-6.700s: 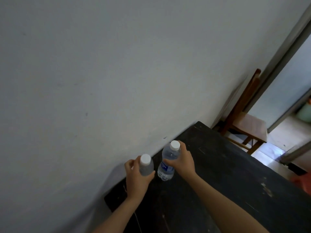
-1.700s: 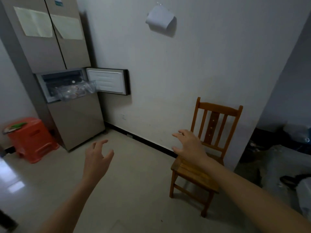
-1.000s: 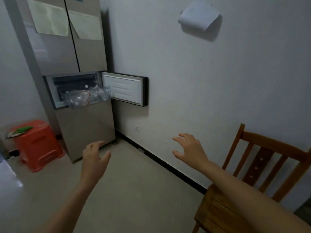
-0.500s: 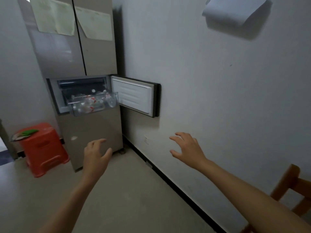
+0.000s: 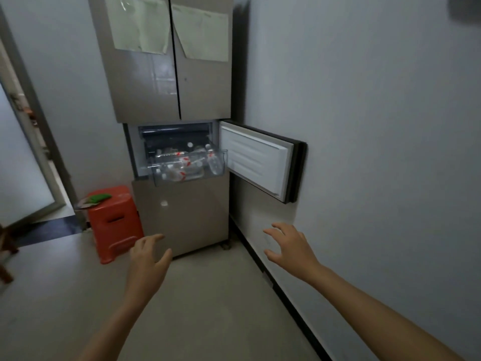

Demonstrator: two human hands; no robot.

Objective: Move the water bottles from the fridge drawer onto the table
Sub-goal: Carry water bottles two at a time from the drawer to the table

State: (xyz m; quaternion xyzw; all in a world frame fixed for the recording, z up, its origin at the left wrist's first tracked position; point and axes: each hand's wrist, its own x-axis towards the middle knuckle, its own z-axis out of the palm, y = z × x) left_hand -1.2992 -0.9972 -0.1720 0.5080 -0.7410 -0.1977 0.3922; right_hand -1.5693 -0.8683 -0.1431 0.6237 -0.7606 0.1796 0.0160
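Observation:
A tall beige fridge (image 5: pixel 166 74) stands ahead against the wall, its middle door (image 5: pixel 257 160) swung open to the right. A clear plastic drawer (image 5: pixel 223 158) is pulled out of that compartment. Several water bottles (image 5: pixel 179 165) with red and white labels and white caps lie in it. My left hand (image 5: pixel 148 259) and my right hand (image 5: pixel 289 248) are both held out in front of me, well below and short of the drawer, fingers spread and holding nothing. The table is out of view.
An orange plastic stool (image 5: pixel 114 222) with a green item on top stands left of the fridge. A doorway (image 5: pixel 23 162) opens at far left. The white wall (image 5: pixel 377 152) runs along my right with a dark skirting. Bare floor lies between me and the fridge.
I set two bottles on the dark table, then turned away from it. The fridge has grown larger and more central; the wooden chair has left the view. Both hands stay empty and spread.

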